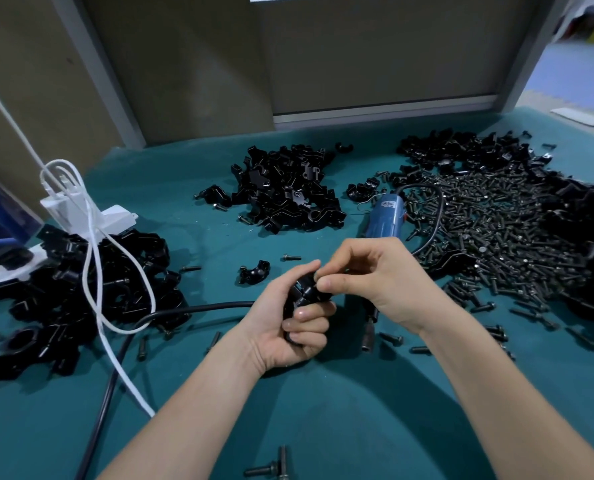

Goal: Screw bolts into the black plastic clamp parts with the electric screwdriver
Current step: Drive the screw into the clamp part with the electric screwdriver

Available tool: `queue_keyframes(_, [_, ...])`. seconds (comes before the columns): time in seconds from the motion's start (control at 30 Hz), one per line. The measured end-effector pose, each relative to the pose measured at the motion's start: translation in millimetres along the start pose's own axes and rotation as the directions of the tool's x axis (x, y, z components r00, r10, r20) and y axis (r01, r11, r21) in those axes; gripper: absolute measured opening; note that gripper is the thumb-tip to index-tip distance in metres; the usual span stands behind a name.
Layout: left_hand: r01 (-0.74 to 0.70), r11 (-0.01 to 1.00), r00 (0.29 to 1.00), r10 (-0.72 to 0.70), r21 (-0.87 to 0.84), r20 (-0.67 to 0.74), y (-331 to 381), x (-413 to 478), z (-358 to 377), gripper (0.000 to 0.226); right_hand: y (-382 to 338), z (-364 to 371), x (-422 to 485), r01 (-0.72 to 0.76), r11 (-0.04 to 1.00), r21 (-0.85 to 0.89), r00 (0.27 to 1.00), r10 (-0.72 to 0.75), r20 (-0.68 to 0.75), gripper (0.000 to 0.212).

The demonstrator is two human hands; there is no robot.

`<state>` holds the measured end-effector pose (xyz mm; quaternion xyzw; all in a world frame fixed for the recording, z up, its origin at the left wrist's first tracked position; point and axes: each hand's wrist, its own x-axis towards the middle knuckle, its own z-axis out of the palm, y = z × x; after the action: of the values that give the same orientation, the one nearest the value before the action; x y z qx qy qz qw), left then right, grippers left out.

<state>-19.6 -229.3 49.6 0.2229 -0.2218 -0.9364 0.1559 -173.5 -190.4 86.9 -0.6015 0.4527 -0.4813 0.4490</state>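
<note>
1. Head view: the left hand's fingers [309, 311] curl round a black clamp part [304, 292], which sits upright in the left hand [285, 327] with its top clear of the fist.
2. The thumb and forefinger tips [330, 282] of the right hand [375, 278] close narrowly on the top of that part. I cannot tell whether a bolt lies between them.
3. Just behind the right hand, the blue electric screwdriver [385, 216] lies on the teal mat [323, 427], held by neither hand.
4. A loose clamp half [254, 271] and a single bolt [290, 258] lie near the left hand.
5. Farther out, a heap of bolts [496, 230] spreads to the right, a middle pile of clamp parts [288, 192] lies behind, and a left pile [80, 289] has a white cable [94, 271] draped over it.
6. A black cable [191, 310] runs along the mat toward the left wrist.
</note>
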Motion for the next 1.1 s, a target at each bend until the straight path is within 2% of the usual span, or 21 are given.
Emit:
queue_keyframes(0.17, [-0.053,0.999,0.997,0.054,0.010,-0.051,-1.5,0.8,2.2,0.028,2.5,1.6,1.0,0.035,0.999,0.003,0.998,-0.035,-0.047,0.014])
queue_keyframes(0.33, [-0.168,0.980,0.977,0.179,0.104,-0.113,-2.9,2.1,4.2,0.027,3.5,-1.1,0.9,-0.004,1.000,0.018,1.000,0.004,-0.013,0.010])
queue_keyframes(0.47, [-0.250,0.959,0.959,0.264,0.134,-0.103,-5.1,2.5,4.4,0.025,4.5,-3.6,1.1,-0.040,0.996,0.075,0.999,0.038,0.032,0.009])
queue_keyframes(0.63, [-0.271,0.937,0.952,0.295,0.220,-0.085,-5.6,2.9,4.8,0.025,7.0,-9.2,0.9,-0.076,0.987,0.139,0.994,0.064,0.090,0.004])
queue_keyframes(0.93, [-0.329,0.894,0.924,0.371,0.304,-0.090,-8.1,0.3,6.9,0.017,8.4,-8.9,0.8,-0.029,0.985,0.169,0.994,0.010,0.112,0.007])
queue_keyframes(1.0, [-0.365,0.867,0.905,0.416,0.339,-0.089,-7.6,1.1,7.3,0.013,7.7,-9.3,0.4,-0.025,0.987,0.159,0.995,0.009,0.102,0.006])
queue_keyframes(1.1, [-0.440,0.772,0.836,0.539,0.459,-0.104,-4.0,1.4,7.2,0.013,4.9,-12.8,-0.4,-0.019,0.987,0.158,0.999,0.011,0.049,0.009])
